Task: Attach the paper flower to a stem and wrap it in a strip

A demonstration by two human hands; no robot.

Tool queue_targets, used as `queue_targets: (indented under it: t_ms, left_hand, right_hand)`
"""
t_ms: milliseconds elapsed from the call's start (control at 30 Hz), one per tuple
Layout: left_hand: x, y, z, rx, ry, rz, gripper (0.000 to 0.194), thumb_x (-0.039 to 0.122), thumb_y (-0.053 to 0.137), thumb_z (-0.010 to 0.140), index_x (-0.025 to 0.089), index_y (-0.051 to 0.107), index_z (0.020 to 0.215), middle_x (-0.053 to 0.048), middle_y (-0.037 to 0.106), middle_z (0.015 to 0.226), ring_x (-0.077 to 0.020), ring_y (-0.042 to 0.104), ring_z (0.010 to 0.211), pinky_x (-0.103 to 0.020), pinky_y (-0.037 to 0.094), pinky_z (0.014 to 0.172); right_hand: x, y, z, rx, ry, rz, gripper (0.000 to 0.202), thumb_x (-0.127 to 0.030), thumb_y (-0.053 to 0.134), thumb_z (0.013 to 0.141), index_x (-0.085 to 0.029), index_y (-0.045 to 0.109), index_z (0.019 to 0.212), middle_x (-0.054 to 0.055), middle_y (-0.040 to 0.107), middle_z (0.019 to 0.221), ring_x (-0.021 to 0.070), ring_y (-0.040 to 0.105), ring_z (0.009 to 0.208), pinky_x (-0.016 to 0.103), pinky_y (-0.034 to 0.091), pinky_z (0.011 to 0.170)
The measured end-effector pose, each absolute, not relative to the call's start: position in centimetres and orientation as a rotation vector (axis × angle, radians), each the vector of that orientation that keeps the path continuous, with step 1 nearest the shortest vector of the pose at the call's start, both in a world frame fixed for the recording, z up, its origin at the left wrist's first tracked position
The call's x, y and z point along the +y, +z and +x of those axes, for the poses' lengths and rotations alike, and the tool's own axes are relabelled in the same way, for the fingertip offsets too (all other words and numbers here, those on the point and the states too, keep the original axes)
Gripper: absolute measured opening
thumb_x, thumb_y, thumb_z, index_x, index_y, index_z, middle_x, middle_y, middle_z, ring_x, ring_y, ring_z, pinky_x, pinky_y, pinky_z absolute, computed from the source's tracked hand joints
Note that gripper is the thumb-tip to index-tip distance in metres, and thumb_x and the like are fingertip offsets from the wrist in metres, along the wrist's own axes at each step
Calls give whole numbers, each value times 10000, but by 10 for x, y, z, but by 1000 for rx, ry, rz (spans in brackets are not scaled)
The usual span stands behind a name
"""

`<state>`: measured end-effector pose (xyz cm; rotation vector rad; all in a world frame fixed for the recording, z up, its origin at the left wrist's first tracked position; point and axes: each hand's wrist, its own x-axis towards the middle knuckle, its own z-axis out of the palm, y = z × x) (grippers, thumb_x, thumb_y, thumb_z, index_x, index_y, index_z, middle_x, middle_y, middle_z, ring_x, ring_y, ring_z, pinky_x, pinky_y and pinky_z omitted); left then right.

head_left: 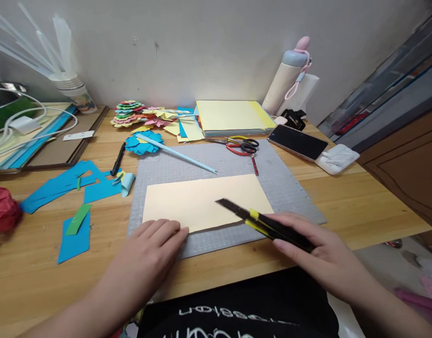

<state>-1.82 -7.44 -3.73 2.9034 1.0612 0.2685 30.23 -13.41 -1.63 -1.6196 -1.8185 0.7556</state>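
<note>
A cream sheet of paper (198,202) lies on the grey cutting mat (289,197). My left hand (154,246) rests palm down at the sheet's front left edge, its fingers bent and together on the paper; what the fingertips do underneath is hidden. In my right hand (317,244) is a black and yellow utility knife (265,225), its dark blade pointing left above the right part of the sheet. Behind the sheet lies a blue paper flower (143,142) with a rolled light blue stem (184,157).
Scissors (249,145) and a small red strip (254,165) lie at the mat's back. Blue paper scraps (75,239) and a black pen (118,159) are on the left. A paper stack (233,115), bottle (286,77), phone (298,142) and white case (338,158) stand or lie behind.
</note>
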Motion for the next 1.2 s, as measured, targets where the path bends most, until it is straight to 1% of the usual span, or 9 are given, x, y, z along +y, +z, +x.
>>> queue_targets:
  t_ms: [67,167,233,333,400,533,733,967,1200]
  left_hand:
    - [-83,-42,-23,1136,305,2897,363,146,474,892,227,565,1234,-93,623,1056,-255,567,960,-390,455,802]
    - [-92,-47,-27,1230,306,2889,410,199,496,892,262,527,1296,-91,618,1037,-266,568,953,-395,443,790]
    - [-97,-49,-30,1255,332,2882,388,200,499,892,232,536,1278,-88,630,1061,-253,579,942,-393,427,810]
    - [-102,-50,-36,1305,398,2838,312,210,513,891,175,571,1196,-98,629,1111,-241,583,963,-394,397,860]
    - [-105,-50,-42,1355,411,2808,303,223,532,882,197,583,1180,-100,613,1125,-260,564,1012,-406,384,873]
    - [-106,-52,-49,1413,414,2776,326,233,550,868,266,587,1191,-100,578,1125,-289,525,1038,-427,382,838]
    - [-104,-56,-48,1383,456,2791,325,221,552,868,257,579,1191,-105,555,1116,-280,511,1026,-440,377,836]
    - [-105,-56,-50,1372,459,2779,334,213,553,863,252,578,1193,-106,564,1118,-289,519,1035,-453,378,848]
    - [-104,-59,-49,1395,455,2848,357,206,548,856,261,583,1207,-98,593,1196,-279,535,1040,-460,345,882]
  right_hand:
    - [-127,-10,295,-2044,722,-1509,351,-251,562,891,-281,586,1240,63,657,1204,241,620,1097,402,541,888]
    - [-114,-4,282,-2268,658,-1395,384,-187,526,904,-249,559,1281,77,664,1187,218,633,1059,370,542,867]
    - [-105,-1,273,-2360,632,-1341,381,-159,506,906,-233,568,1275,83,674,1157,206,645,1010,350,544,834]
    - [-95,1,261,-2469,628,-1292,406,-129,485,908,-255,571,1283,72,685,1104,190,657,924,310,540,742]
    - [-91,1,256,-2519,623,-1283,422,-123,475,911,-269,565,1296,66,685,1077,181,656,888,291,527,699]
    - [-86,-3,249,-2560,600,-1279,409,-149,466,925,-277,565,1301,60,675,1055,180,643,867,299,514,702]
    - [-82,-7,243,-2631,469,-1215,401,-156,449,937,-277,553,1304,52,666,1058,176,631,844,286,474,659]
    - [-88,6,240,-2839,-8,-1053,438,-100,414,918,-246,522,1317,47,670,1015,191,573,739,311,384,582]
    - [-90,20,234,-3020,-135,-936,491,-127,500,871,-175,464,1359,40,666,977,207,544,702,345,393,560]
